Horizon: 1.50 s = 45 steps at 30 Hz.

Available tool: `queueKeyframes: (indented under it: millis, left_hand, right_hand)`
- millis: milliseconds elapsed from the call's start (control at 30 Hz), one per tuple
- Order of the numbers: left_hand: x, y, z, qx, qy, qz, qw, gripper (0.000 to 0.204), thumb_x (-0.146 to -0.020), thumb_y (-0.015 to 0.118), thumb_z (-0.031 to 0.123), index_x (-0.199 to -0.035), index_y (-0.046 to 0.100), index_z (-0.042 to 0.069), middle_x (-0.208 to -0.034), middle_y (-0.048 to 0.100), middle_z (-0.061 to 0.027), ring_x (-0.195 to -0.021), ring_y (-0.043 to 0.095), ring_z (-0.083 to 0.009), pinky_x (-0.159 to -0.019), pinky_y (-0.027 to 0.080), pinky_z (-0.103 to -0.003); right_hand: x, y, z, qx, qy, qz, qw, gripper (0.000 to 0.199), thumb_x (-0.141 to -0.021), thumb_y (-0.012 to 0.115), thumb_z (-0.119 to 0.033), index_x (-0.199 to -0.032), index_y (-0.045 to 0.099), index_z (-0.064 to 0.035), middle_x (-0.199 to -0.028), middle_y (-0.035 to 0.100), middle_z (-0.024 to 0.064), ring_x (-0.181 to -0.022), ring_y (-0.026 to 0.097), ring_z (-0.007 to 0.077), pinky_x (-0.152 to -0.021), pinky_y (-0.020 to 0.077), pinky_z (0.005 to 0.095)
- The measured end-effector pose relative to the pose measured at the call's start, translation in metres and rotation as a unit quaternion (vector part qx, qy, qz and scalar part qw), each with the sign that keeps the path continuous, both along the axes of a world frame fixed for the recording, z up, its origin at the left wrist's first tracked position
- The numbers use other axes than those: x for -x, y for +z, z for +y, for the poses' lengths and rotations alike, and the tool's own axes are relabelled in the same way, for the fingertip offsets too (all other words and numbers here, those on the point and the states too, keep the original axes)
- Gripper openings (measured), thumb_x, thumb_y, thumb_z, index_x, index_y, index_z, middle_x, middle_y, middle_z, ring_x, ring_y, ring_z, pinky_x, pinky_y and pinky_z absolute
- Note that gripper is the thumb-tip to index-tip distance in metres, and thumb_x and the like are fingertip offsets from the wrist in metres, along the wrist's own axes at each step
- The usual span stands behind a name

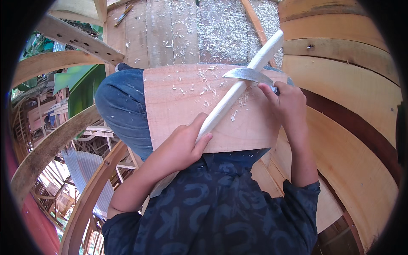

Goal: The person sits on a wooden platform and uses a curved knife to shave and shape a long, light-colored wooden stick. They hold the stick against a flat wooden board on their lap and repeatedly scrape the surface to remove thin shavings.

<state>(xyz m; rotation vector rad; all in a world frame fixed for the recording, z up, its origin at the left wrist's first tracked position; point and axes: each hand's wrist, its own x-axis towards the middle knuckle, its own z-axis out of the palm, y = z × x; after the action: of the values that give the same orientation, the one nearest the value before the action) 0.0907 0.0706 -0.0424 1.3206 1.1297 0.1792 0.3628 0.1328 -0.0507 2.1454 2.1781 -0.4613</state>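
My left hand (183,139) is closed around the near end of a pale, whittled wooden stick (223,106), which slants up and away to the right. In my right hand (290,101) is a curved knife (250,75); its handle is mostly hidden by my fingers. The broad metal blade lies across the upper part of the stick, touching it. Under both is a flat wooden board (174,110) resting on my lap, with a few thin wood shavings (207,88) scattered over it.
Many more shavings (225,27) cover the plank floor (159,29) beyond my knees. A small pencil-like object (123,14) lies at the far left. Wooden plank wall (340,76) curves close on my right. Open wooden rails (51,144) stand on my left, with leaves (87,87) outside.
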Motion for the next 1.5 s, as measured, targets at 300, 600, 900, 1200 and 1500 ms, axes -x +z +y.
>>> queueKeyframes:
  millis: [300, 600, 900, 1200, 1500]
  left_hand:
    - [-0.004, 0.009, 0.002, -0.002, 0.002, 0.037, 0.999, 0.035, -0.095, 0.055, 0.016, -0.123, 0.043, -0.003, -0.065, 0.056, -0.0295, -0.066, 0.060, -0.0486, -0.061, 0.044, -0.050]
    - [0.003, 0.008, -0.010, -0.002, 0.017, 0.023, 1.000, 0.030, -0.094, 0.055, 0.012, -0.120, 0.043, 0.001, -0.066, 0.058, -0.0309, -0.067, 0.060, -0.0511, -0.062, 0.045, -0.055]
    - [-0.007, 0.013, -0.006, -0.032, 0.012, 0.058, 0.998, 0.032, -0.093, 0.056, 0.010, -0.120, 0.044, 0.000, -0.062, 0.056, -0.0288, -0.063, 0.059, -0.0496, -0.059, 0.045, -0.055]
    - [-0.008, 0.017, -0.010, -0.047, 0.009, 0.081, 0.996, 0.029, -0.092, 0.057, 0.009, -0.118, 0.045, 0.000, -0.062, 0.057, -0.0295, -0.063, 0.059, -0.0502, -0.059, 0.046, -0.056]
    - [0.002, 0.010, -0.003, 0.023, 0.020, 0.026, 0.999, 0.035, -0.094, 0.056, 0.012, -0.125, 0.044, -0.001, -0.066, 0.058, -0.0302, -0.067, 0.062, -0.0483, -0.062, 0.047, -0.049]
  right_hand:
    - [-0.021, -0.011, 0.016, -0.067, -0.027, -0.059, 0.996, 0.073, -0.082, 0.053, -0.075, -0.066, 0.065, -0.0044, -0.054, 0.057, 0.0156, -0.055, 0.062, 0.0338, -0.050, 0.0478, 0.0405]
    - [-0.056, 0.009, 0.028, -0.008, -0.172, -0.030, 0.985, 0.070, -0.085, 0.057, -0.069, -0.067, 0.067, -0.0012, -0.055, 0.058, 0.0181, -0.056, 0.062, 0.0355, -0.052, 0.0472, 0.0420]
    - [0.004, 0.001, -0.009, -0.034, 0.027, -0.010, 0.999, 0.067, -0.083, 0.060, -0.067, -0.061, 0.062, -0.0039, -0.051, 0.057, 0.0139, -0.048, 0.061, 0.0302, -0.046, 0.0466, 0.0380]
    - [-0.030, -0.011, 0.020, -0.071, -0.132, -0.045, 0.988, 0.073, -0.086, 0.053, -0.071, -0.069, 0.066, -0.0014, -0.055, 0.059, 0.0166, -0.056, 0.063, 0.0348, -0.052, 0.0480, 0.0416]
    - [0.004, 0.009, -0.017, -0.019, 0.021, 0.033, 0.999, 0.066, -0.083, 0.060, -0.066, -0.066, 0.067, -0.0032, -0.055, 0.059, 0.0172, -0.055, 0.064, 0.0342, -0.052, 0.0500, 0.0409]
